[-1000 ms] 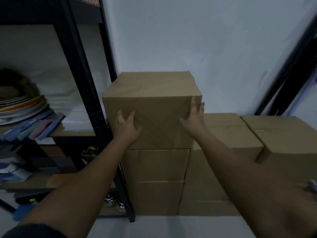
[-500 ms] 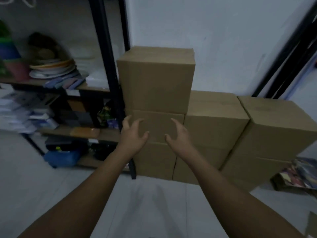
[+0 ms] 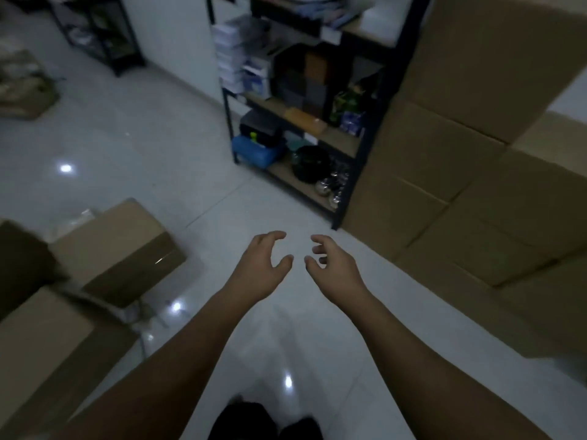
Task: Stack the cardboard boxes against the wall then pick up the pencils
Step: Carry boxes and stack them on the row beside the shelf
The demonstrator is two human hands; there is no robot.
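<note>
Brown cardboard boxes stand stacked (image 3: 444,147) at the right, next to a black shelf rack. A loose cardboard box (image 3: 124,252) lies on the floor at the left, and another box (image 3: 47,338) fills the lower left corner. My left hand (image 3: 260,268) and my right hand (image 3: 333,268) hang side by side over the white floor, fingers loosely curled, holding nothing. Neither hand touches a box. No pencils are visible.
A black shelf rack (image 3: 359,173) with a blue case, dark pot and small boxes stands at centre. White glossy tiled floor (image 3: 143,154) spreads to the left. A second rack (image 3: 95,30) stands far back left. A bundle (image 3: 22,87) lies at the far left.
My hands let go of the top stacked box and dropped away from the stack. My view swung left and down toward the floor and the loose boxes.
</note>
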